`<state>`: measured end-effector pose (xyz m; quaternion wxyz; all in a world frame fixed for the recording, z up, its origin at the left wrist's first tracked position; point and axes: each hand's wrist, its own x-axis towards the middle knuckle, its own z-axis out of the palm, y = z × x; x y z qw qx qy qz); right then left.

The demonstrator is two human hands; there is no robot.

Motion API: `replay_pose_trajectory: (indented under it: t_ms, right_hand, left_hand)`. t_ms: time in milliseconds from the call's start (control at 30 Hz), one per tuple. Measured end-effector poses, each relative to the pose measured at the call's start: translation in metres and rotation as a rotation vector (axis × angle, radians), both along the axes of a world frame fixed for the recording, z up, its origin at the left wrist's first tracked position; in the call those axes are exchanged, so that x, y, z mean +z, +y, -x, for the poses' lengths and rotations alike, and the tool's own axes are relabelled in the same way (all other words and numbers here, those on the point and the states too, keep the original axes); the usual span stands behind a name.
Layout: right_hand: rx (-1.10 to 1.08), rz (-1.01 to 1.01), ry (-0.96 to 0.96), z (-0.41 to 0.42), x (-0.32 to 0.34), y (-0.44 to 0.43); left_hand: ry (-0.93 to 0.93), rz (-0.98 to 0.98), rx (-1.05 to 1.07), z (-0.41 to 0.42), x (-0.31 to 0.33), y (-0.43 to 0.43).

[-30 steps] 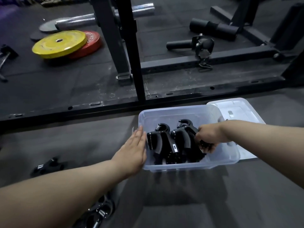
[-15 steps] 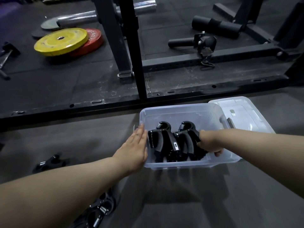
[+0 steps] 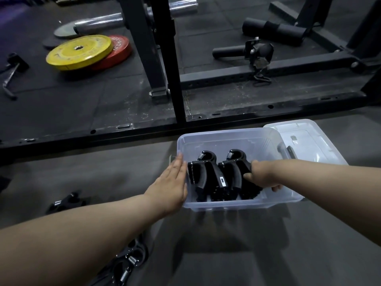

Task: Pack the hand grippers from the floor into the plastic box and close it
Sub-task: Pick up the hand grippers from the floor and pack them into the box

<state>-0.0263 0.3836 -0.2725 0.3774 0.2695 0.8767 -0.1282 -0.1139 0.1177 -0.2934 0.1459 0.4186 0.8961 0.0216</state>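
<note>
- My left hand [image 3: 171, 183] lies flat with its fingers [image 3: 178, 165] stretched out straight, pressed against the outside of the box's [image 3: 226, 139] left wall; it grasps nothing.
- My right hand [image 3: 260, 175] reaches down inside the box, curled around the handle of the rightmost gripper [image 3: 247, 182], with the fingertips tucked under and mostly hidden.
- Two more grippers [image 3: 208, 178] stand upright in the box, side by side, springs at the top, just left of my right hand and between my two hands.
- The box sits open on the floor; its lid [image 3: 305, 139] lies behind its right end, touching it.
- One gripper [image 3: 68, 201] lies on the floor left of my left forearm, well apart from the fingers.
- Others [image 3: 129, 263] lie on the floor under that forearm, partly hidden.
</note>
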Motion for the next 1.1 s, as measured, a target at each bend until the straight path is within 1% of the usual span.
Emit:
replay_pose_trajectory:
  t_ms: [67,133,233,367,467,533,633,700,767,833,900,1000,1100]
  right_hand:
    - [0.033,-0.137,0.076,0.002,-0.001,0.001]
    - [0.052,-0.183,0.234,0.006,-0.001,0.0]
    - [0.136,-0.134,0.44,0.019,0.002,-0.016]
    - [0.269,-0.016,0.588,0.036,-0.001,-0.067]
    - [0.327,0.121,0.637,0.052,-0.008,-0.113]
    - [0.336,0.156,0.659,0.068,-0.013,-0.14]
    - [0.303,0.077,0.6,0.091,-0.025,-0.172]
    - [0.268,0.023,0.541,0.096,-0.029,-0.188]
    - [0.303,-0.04,0.561,0.092,-0.033,-0.196]
    - [0.37,-0.073,0.556,0.09,-0.038,-0.193]
    - [0.385,-0.1,0.584,0.095,-0.052,-0.182]
    - [0.335,-0.121,0.572,0.094,-0.056,-0.184]
    - [0.311,-0.155,0.63,0.086,-0.042,-0.201]
  left_hand:
    - [-0.026,0.004,0.006,0.001,0.001,-0.001]
    - [-0.04,0.01,0.01,0.001,0.002,-0.001]
    - [-0.064,0.036,0.004,0.002,0.008,-0.004]
    - [-0.061,0.049,-0.025,0.001,0.02,-0.013]
    - [-0.022,0.075,-0.052,-0.005,0.027,-0.032]
    - [-0.051,0.093,-0.027,-0.007,0.026,-0.053]
    - [-0.117,0.145,0.062,-0.003,0.012,-0.097]
    - [-0.116,0.228,0.083,0.002,0.005,-0.128]
    - [-0.091,0.317,0.077,0.007,0.006,-0.157]
    - [-0.096,0.351,0.104,0.013,0.018,-0.18]
    - [-0.115,0.367,0.139,0.019,0.031,-0.201]
    - [-0.128,0.362,0.234,0.024,0.031,-0.23]
    - [-0.154,0.386,0.345,0.013,0.017,-0.253]
